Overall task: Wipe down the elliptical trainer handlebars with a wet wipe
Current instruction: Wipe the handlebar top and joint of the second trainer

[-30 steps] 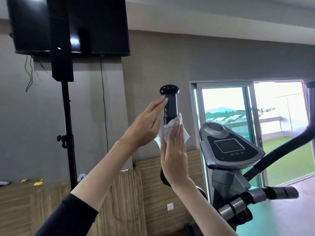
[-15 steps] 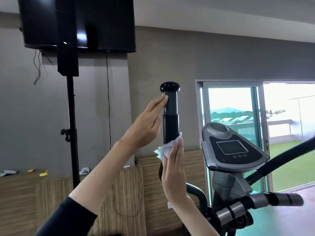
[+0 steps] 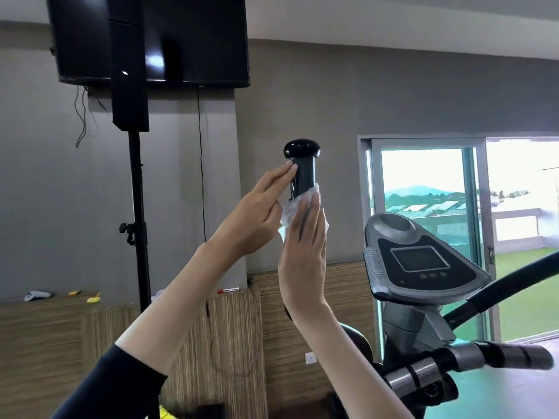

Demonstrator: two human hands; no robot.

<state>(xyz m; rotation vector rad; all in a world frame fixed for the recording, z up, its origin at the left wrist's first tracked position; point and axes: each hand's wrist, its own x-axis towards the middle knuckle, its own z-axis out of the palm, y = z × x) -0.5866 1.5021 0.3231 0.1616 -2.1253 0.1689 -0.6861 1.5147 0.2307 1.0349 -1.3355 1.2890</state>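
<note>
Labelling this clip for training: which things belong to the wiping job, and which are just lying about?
Job: handlebar, wet wipe, left hand, right hand.
Lying about: speaker, television, white controller, marker.

Daylight overexposes the glass door [image 3: 423, 192]; the interior looks dim, perhaps slightly blurred.

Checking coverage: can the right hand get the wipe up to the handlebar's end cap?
Likely yes: only bare handlebar lies between the wet wipe under the right hand and the end cap; the left hand touches one side only.
</note>
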